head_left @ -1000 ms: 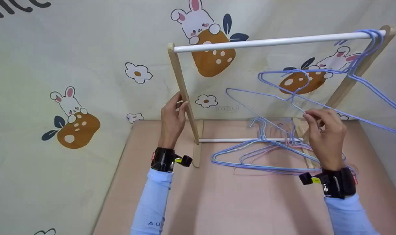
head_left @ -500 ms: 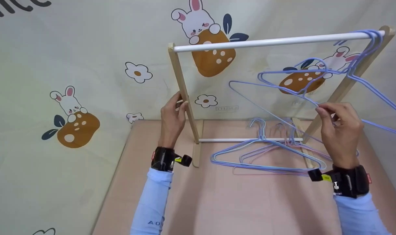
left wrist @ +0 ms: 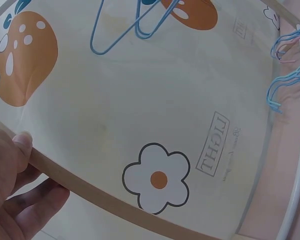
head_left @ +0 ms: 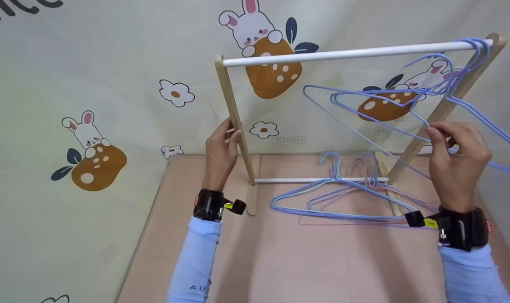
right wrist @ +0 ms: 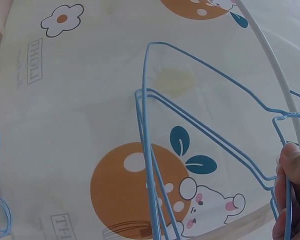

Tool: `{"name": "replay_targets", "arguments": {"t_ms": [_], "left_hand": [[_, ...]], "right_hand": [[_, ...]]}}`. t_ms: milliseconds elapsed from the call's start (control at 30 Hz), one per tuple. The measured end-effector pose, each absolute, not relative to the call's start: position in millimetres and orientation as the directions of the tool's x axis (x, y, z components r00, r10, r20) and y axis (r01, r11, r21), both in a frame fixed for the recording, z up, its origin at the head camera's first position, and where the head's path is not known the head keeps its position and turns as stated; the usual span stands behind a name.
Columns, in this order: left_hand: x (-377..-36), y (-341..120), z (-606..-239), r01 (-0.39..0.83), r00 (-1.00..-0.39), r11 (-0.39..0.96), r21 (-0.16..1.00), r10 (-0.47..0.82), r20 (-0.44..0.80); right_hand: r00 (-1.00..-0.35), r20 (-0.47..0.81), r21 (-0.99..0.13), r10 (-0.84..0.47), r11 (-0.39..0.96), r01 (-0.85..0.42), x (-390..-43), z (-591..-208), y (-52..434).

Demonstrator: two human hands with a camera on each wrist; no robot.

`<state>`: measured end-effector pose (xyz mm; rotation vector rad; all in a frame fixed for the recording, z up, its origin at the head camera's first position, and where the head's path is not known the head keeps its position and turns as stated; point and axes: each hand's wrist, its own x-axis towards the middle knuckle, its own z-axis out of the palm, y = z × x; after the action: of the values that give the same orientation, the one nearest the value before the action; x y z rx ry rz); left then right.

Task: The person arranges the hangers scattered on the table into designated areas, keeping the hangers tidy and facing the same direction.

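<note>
In the head view, my left hand (head_left: pixel 221 153) grips the left wooden post (head_left: pixel 229 90) of a small clothes rack. Its thumb and fingers lie on opposite sides of the post in the left wrist view. My right hand (head_left: pixel 463 164) pinches a blue wire hanger (head_left: pixel 411 110) by one shoulder, just below the neck. This hanger's hook rises close under the white top rod (head_left: pixel 343 55). Beside it, blue hangers (head_left: pixel 475 41) hang at the rod's right end. In the right wrist view, the held hanger (right wrist: pixel 215 71) overlaps them.
Several blue and pink hangers (head_left: pixel 335 176) hook over the low white bar (head_left: pixel 290 181) and spread toward the front. The right wooden post (head_left: pixel 442 105) leans up behind the right hand. The rack stands on a pinkish tabletop (head_left: pixel 313 261), before a printed cloth (head_left: pixel 124 54).
My right hand has moved right and slightly up with the blue hanger, bringing its hook closer to the top rod. My left hand has stayed on the post.
</note>
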<state>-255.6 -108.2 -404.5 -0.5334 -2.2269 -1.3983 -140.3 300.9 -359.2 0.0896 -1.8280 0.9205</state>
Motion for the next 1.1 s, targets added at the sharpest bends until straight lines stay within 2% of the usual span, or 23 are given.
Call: {"name": "replay_targets", "arguments": {"t_ms": [367,700,1100], "left_hand": [[-255,-109,-405,0.535,-0.827,0.42,0.733,0.083,0.556],[-255,-110,-404,0.54,-0.824,0.412,0.734,0.08,0.561],[-255,-110,-405,0.543,-0.823,0.406,0.735,0.085,0.561]], "right_hand": [[-0.429,0.828,-0.525,0.362,0.771,-0.362,-133,-333,298],[-0.461,0.78,-0.581,0.423,0.764,-0.281,-138,-343,317],[-0.479,0.767,-0.591,0.427,0.76,-0.27,-143,-346,317]]}}
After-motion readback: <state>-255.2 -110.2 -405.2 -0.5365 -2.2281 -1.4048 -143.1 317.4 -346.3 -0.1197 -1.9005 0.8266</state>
